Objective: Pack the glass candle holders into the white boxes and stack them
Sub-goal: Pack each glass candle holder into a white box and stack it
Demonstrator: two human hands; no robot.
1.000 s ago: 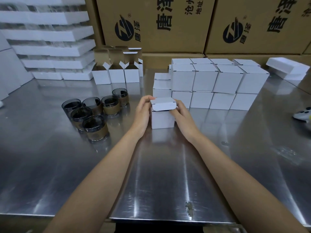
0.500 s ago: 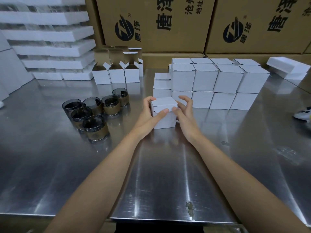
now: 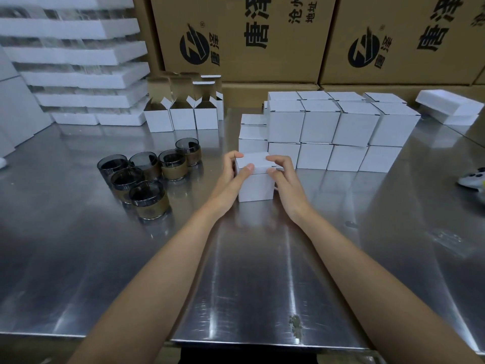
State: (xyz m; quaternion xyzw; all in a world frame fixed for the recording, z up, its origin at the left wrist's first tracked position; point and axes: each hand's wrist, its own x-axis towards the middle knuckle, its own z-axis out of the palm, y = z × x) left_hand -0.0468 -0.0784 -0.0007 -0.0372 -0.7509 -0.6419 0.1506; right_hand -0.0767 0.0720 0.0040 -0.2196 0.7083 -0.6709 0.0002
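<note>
White box (image 3: 256, 186) is sitting on the table (image 3: 262, 258) between my left hand (image 3: 229, 183) and right hand (image 3: 284, 181), both gripping it; its lid, raised a second ago, is now closing, nearing stacking.

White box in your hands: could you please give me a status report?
Left hand, right hand grip white box, lid folded down. Box stands on table. Six candle holders unpacked at left. Nothing between box and stack.

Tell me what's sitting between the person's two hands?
A small white box, its lid down. The left hand and right hand both hold it, in the head view.
</note>
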